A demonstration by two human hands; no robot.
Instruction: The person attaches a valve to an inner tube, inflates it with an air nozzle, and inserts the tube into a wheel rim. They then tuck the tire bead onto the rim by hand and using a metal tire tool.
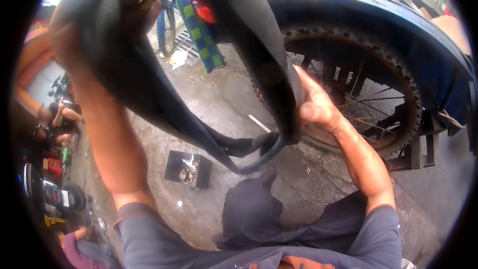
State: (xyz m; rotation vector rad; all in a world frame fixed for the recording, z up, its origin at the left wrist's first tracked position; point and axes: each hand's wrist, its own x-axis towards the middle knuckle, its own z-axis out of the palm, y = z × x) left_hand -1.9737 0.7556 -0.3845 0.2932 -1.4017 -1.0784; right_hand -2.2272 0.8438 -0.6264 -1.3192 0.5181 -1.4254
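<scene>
A black rubber inner tube [169, 104] hangs as a large, slack loop in front of me, raised off the ground. At the upper left, my left hand [74, 22] is closed round a thick fold of it, blurred and close to the camera. A short metal piece, perhaps the valve, shows by those fingers. My right hand [318, 104] grips the loop's right side, its fingers partly hidden behind the rubber. Just beyond that hand stands a spoked wheel [416, 94] with a knobbly tyre, mounted under a dark blue vehicle body [438, 55].
An open black box [203, 174] with small metal parts sits on the concrete ground [209, 99] below the tube. A green-and-blue checked strip [199, 35] hangs ahead near a drain grate [184, 42]. Other people [59, 119] and a parked motorbike [62, 194] are at the left.
</scene>
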